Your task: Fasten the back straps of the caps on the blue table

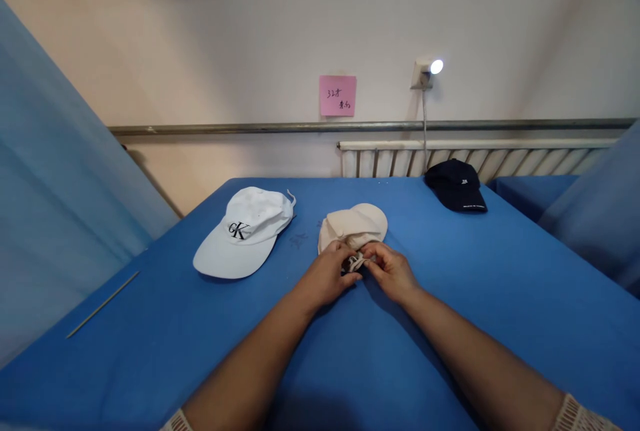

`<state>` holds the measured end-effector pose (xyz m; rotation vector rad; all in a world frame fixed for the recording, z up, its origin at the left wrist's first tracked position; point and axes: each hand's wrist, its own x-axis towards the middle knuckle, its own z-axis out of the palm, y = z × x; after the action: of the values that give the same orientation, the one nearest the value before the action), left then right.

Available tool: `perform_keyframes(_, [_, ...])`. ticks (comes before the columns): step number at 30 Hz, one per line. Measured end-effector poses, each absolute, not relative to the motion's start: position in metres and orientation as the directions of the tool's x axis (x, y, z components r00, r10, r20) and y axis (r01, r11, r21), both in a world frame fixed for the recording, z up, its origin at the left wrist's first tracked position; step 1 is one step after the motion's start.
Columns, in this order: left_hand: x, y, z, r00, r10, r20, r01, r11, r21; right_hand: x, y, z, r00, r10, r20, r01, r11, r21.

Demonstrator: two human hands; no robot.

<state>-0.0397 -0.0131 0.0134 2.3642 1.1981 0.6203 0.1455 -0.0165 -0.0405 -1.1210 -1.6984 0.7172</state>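
Observation:
A beige baseball cap [353,223] lies in the middle of the blue-covered table, its brim pointing away from me to the far right. At its near edge, both hands work on the back strap [356,262]. My left hand [331,272] is curled against the cap's left side, thumb and fingers closing around the strap end. From the right, my right hand [393,271] pinches the strap between thumb and fingers. The strap's fastening is partly hidden by my fingers.
A white cap [250,228] with black letters sits at the left, a dark navy cap [455,184] at the far right corner. A thin stick [103,304] lies near the left edge. Behind the table are a radiator [395,159] and a wall pipe [270,128].

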Motion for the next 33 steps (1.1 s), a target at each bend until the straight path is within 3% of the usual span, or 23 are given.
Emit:
perform_keyframes(4, [-0.037, -0.016, 0.013, 0.51, 0.825, 0.242, 0.659, -0.556, 0.507, 0.146, -0.017, -0.041, -0.11, 0.933, 0.343, 0.396, 0.357, -0.846])
perform_keyframes(11, [-0.033, -0.017, 0.018, 0.516, 0.814, 0.268, 0.655, -0.576, 0.488, 0.147, -0.022, -0.035, -0.118, 0.873, 0.472, 0.448, 0.471, -0.76])
perform_keyframes(25, [-0.032, -0.011, 0.013, 0.371, 0.917, 0.15, 0.446, -0.318, 0.837, 0.146, -0.019, -0.039, -0.038, 0.893, 0.448, 0.418, 0.421, -0.805])
perform_keyframes(29, [-0.031, -0.007, 0.011, 0.28, 0.954, 0.11, 0.418, -0.224, 0.88, 0.143, -0.021, -0.036, -0.007, 0.847, 0.532, 0.45, 0.478, -0.755])
perform_keyframes(33, [-0.032, -0.005, 0.009, 0.292, 0.948, 0.123, 0.403, -0.239, 0.883, 0.141, -0.026, -0.031, -0.069, 0.798, 0.599, 0.431, 0.565, -0.703])
